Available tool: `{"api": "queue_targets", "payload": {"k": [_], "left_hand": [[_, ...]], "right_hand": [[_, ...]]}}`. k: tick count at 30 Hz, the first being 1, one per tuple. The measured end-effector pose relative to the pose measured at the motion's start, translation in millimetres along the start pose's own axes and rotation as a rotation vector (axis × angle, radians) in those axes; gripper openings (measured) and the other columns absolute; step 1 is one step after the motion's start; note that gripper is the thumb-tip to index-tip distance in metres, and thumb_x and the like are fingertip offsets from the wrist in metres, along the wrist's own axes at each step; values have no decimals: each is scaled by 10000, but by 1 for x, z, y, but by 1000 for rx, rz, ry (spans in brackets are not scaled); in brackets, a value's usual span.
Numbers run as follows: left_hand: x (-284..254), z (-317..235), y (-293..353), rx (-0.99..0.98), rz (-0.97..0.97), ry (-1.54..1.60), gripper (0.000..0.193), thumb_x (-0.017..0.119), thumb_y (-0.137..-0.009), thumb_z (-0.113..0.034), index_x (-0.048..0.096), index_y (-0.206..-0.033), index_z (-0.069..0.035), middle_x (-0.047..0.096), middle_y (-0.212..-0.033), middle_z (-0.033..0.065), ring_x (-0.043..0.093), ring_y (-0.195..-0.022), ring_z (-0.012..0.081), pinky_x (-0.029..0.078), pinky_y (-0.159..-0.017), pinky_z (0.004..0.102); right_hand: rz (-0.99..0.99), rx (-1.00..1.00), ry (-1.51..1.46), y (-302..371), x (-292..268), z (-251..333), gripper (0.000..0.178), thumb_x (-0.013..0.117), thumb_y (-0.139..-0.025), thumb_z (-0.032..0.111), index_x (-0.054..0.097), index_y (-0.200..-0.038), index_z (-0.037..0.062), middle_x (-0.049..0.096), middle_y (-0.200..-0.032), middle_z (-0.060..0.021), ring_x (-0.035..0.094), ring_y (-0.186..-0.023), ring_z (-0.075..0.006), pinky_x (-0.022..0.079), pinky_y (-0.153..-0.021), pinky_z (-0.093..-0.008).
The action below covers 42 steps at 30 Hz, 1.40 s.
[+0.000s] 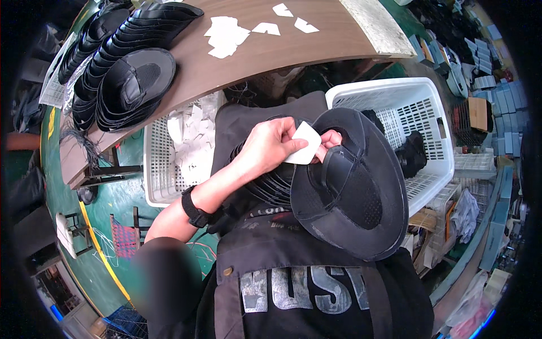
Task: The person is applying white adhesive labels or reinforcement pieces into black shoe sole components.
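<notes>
My left hand (265, 148), wearing a black wristband, pinches a small white paper piece (304, 146) with rounded corners between thumb and fingers. Beside it, a black moulded cap (361, 195) with a broad oval rim and a patch of small holes is tilted over my lap. The fingers of my right hand (331, 141) curl at the cap's upper left edge, close to the white piece; the rest of that hand is hidden behind the cap. Under my left forearm, a stack of similar black caps (271, 189) shows its layered edges.
Ahead is a brown table (271, 62) with loose white pieces (226, 35) and nested black caps (135, 82). A white basket (155, 169) of white scraps stands at left, another white basket (432, 113) with black items at right. Boxes (508, 113) crowd the far right.
</notes>
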<state>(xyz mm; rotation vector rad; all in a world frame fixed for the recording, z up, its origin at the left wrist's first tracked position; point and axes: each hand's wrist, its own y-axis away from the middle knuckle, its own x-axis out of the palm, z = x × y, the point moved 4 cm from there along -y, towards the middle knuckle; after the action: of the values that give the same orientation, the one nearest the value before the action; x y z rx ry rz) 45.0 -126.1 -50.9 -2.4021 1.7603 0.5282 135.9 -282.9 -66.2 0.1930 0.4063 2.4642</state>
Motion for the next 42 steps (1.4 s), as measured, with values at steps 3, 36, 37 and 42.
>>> {"api": "queue_targets", "payload": {"k": [3, 36, 37, 42], "left_hand": [[2, 2, 7, -14, -47, 32, 282, 738, -807, -143, 492, -741, -21, 446, -607, -27, 401, -605, 51, 381, -532, 253], [14, 13, 5, -263, 403, 36, 301, 759, -775, -204, 604, -844, 45, 608, -662, 70, 551, -502, 114, 474, -447, 268], [14, 15, 4, -230, 380, 86, 298, 758, -783, -212, 612, -855, 37, 616, -673, 65, 546, -510, 107, 479, -459, 263], [13, 17, 12, -153, 261, 344, 295, 652, -886, -304, 668, -849, -12, 612, -670, 11, 525, -575, 60, 440, -483, 232]], "right_hand": [[3, 9, 43, 3, 4, -1, 182, 592, -919, 143, 532, -1011, -3, 627, -943, -103, 620, -850, -141, 493, -816, -305], [-181, -243, 377, 12, 11, -23, 130, 576, -917, 100, 471, -924, 23, 559, -657, -33, 544, -524, -97, 452, -507, -236], [-192, -220, 315, 12, 5, -23, 133, 565, -927, 111, 456, -923, 35, 555, -670, -37, 536, -521, -90, 448, -492, -236], [-186, -205, 250, 6, 3, -22, 103, 538, -934, 122, 464, -925, 52, 554, -670, -37, 511, -494, -91, 408, -475, -216]]}}
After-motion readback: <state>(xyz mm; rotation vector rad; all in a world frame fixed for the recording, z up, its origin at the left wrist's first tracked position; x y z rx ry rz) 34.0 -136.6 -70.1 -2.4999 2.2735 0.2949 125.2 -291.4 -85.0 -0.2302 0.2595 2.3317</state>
